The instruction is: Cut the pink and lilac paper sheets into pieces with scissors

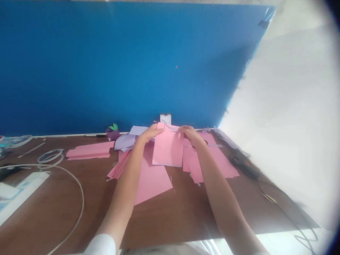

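Blue panel (119,63) stands behind a brown wooden desk (170,219). On it: purple pot with green leaves (112,133), black marker (95,135), coiled white cable (50,157), white box (23,193), black corded device (243,163).

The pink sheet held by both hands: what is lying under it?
Other pink paper sheets show below and beside the held pink sheet, on the brown wooden table. What lies directly beneath it is covered.
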A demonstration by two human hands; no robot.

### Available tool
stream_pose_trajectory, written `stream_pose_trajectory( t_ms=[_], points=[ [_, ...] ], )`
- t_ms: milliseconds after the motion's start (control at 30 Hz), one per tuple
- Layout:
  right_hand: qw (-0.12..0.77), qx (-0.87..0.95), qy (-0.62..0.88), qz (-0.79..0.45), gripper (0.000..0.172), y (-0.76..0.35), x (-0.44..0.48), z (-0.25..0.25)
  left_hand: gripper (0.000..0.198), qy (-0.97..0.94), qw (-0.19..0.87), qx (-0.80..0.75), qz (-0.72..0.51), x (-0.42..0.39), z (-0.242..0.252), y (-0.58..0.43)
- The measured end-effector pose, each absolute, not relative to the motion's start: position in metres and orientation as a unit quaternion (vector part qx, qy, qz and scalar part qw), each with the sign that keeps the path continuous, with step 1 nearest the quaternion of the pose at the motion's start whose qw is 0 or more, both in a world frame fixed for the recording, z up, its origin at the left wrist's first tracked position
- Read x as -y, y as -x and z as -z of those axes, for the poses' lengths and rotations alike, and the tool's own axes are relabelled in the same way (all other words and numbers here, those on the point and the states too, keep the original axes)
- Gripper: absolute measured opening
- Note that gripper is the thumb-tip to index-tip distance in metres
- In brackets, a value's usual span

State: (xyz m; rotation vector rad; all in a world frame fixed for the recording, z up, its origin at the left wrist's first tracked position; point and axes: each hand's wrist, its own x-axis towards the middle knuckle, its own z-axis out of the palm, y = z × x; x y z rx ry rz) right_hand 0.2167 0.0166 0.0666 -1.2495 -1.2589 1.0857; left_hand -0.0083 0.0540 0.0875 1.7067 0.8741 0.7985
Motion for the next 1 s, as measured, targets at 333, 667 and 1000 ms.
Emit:
stream_pose_trajectory(
  t_ms=[333, 667, 1000],
  points=[
    [0.510, 0.526, 0.503, -0.457, 0.013, -0.222, -0.003, -0.088, 0.051, -0.710, 0.480, -0.359, -0.370, -0.059, -0.083, 0.012],
    [0.519, 0.507, 0.537, -0.430, 0.012, -0.222, -0.006, -0.086, 0.053, -0.718, 0.486, -0.324, -0.380, -0.058, -0.084, 0.008],
    [0.519, 0.519, 0.555, -0.392, 0.014, -0.221, -0.011, -0.082, 0.043, -0.701, 0.451, -0.363, -0.417, -0.066, -0.073, 0.006]
  ],
)
